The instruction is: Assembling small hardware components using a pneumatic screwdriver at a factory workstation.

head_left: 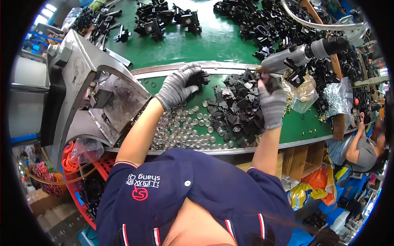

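Note:
My left hand (176, 88), in a grey knitted glove, is closed around a black moulded part (200, 79) above the green table. My right hand (272, 102), also gloved, has its fingers drawn together beside the tip of a grey air screwdriver (287, 60). What those fingers hold is partly hidden and too dark to make out. Between and below my hands lies a heap of small flat black brackets (236, 102). Left of the heap, many small round shiny pieces (180, 127) are spread near the table's front edge.
A press-like metal machine (78, 82) stands at the left. More black assemblies (152, 20) lie beyond the metal strip. Clear bags hold brass-coloured pieces (303, 88) and silver screws (338, 96) on the right. Below is a red crate (76, 197). Another person (365, 147) sits far right.

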### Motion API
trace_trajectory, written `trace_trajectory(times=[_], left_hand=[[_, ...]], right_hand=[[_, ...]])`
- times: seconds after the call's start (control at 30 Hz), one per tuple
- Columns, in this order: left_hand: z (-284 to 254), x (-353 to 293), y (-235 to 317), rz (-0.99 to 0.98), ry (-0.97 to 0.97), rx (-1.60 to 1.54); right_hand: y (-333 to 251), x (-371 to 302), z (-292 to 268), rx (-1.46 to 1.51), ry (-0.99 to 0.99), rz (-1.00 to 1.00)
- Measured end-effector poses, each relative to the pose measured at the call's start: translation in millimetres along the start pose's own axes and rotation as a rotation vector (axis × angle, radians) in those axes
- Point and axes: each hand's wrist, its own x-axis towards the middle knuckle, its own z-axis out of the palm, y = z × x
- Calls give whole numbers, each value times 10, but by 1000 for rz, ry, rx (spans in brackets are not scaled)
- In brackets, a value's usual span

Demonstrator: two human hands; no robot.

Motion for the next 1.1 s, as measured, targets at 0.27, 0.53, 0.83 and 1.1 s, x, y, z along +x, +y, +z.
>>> trace_trajectory(times=[0.27,0.53,0.83,1.1], left_hand=[[-75,-48,80,-192,29,-508],[-350,-206,426,-223,262,-846],[-314,-723,232,-541,529,-957],[-417,-1164,307,-549,631,-900]], right_hand=[[-455,-7,786,157,-437,-298],[-460,164,919,884,-853,279],[-215,715,1143,1240,-483,456],[-80,2476,1500,1443,7,511]])
